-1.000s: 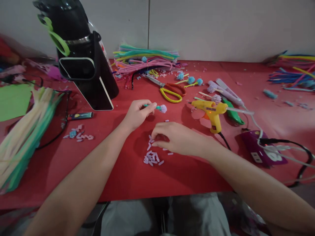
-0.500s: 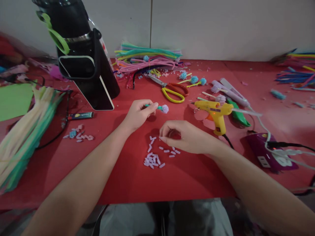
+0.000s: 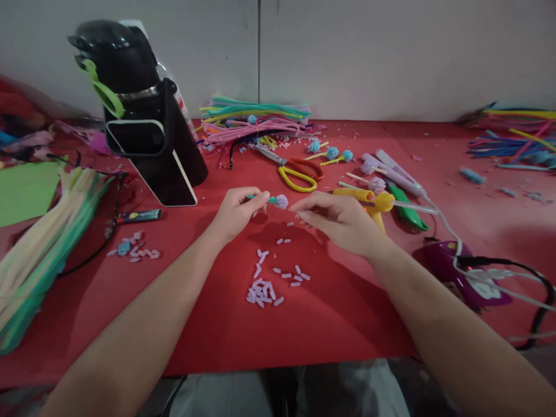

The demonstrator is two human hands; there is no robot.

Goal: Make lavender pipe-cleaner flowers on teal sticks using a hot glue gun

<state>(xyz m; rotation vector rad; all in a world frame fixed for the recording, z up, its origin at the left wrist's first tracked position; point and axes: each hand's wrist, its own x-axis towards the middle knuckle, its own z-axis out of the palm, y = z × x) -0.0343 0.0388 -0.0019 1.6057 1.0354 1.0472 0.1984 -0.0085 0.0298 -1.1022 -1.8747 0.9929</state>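
Observation:
My left hand [image 3: 237, 211] pinches a short teal stem topped with a lilac tuft [image 3: 281, 201], held just above the red table [image 3: 217, 324]. My right hand [image 3: 341, 220] hovers just right of the tuft, fingertips pinched together close to it; what they hold is too small to make out. Several short lilac pipe-cleaner bits [image 3: 271, 281] lie scattered on the cloth below both hands. A yellow glue gun [image 3: 377, 202] lies right behind my right hand, partly hidden by it.
Yellow-handled scissors [image 3: 295, 171] and finished tufted stems [image 3: 332, 153] lie beyond. A black flask behind a leaning phone [image 3: 150, 150] stands at left, pipe-cleaner bundles [image 3: 256, 113] along the wall and at left [image 3: 39, 243]. A purple power strip [image 3: 460, 272] with cables sits right.
My right hand has lifted from the pile of lilac bits and moved up and away to beside the tuft. The left hand has stayed almost still.

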